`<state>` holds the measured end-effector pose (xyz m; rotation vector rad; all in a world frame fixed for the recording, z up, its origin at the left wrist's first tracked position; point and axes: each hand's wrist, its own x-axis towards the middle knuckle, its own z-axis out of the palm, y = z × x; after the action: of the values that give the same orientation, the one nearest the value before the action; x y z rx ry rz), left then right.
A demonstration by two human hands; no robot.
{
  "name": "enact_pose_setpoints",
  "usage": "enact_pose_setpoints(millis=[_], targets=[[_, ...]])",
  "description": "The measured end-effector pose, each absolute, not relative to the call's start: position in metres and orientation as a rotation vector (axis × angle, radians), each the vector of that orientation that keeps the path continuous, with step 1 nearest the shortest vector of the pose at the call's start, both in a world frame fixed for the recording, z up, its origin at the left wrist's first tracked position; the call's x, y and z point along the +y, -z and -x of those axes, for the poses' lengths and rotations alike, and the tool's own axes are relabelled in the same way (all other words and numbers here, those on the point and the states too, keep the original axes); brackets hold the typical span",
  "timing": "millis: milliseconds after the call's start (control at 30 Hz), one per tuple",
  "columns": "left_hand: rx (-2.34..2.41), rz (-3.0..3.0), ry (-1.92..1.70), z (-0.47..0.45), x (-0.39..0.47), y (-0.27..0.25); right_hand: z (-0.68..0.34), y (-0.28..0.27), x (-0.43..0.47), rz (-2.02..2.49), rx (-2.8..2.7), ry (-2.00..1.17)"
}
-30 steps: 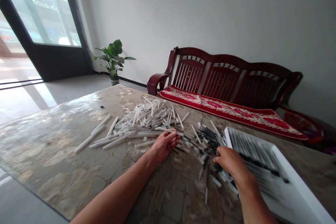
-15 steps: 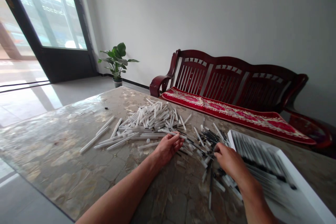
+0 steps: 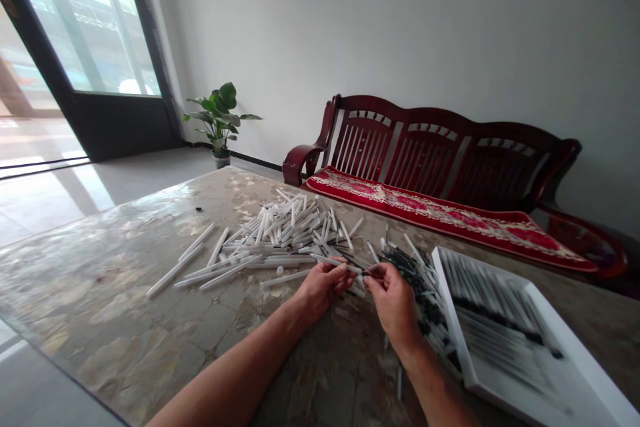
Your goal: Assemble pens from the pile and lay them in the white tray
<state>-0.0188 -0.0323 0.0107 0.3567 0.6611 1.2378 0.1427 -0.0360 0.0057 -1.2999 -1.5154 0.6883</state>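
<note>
My left hand (image 3: 324, 288) is closed on a whitish pen barrel (image 3: 325, 259), pinched between thumb and fingers and pointing right. My right hand (image 3: 395, 300) is closed too, its fingertips on a small dark pen part (image 3: 369, 273) at the barrel's right end. Whether that part is a cap or a tip I cannot tell. Behind my left hand lies a heap of white pen barrels (image 3: 287, 223). Beside and partly under my right hand is a pile of black and clear pen parts (image 3: 411, 263).
A white shallow box (image 3: 463, 353) with rows of clear, black-ended pens stands on the right of the patterned table (image 3: 200, 340). A small black piece (image 3: 199, 209) lies far left. Beyond the table are a dark red wooden bench (image 3: 415, 147) and a potted plant (image 3: 220, 120).
My right hand has moved left from the black parts pile to the end of the barrel in my left hand, bringing a small dark part. My left hand stays nearly in place.
</note>
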Motion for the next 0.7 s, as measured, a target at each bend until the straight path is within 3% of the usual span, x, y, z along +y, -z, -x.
enact_pose_setpoints(millis=[467, 700], targets=[[0.671, -0.472, -1.298, 0.0130, -0.0361, -0.0064, -0.1433, -0.0135, -0.0432, 1.336, -1.777, -0.254], [0.699, -0.594, -1.351, 0.0119, -0.0403, -0.0025, -0.1394, -0.0115, -0.0448, 1.305, -1.724, -0.503]])
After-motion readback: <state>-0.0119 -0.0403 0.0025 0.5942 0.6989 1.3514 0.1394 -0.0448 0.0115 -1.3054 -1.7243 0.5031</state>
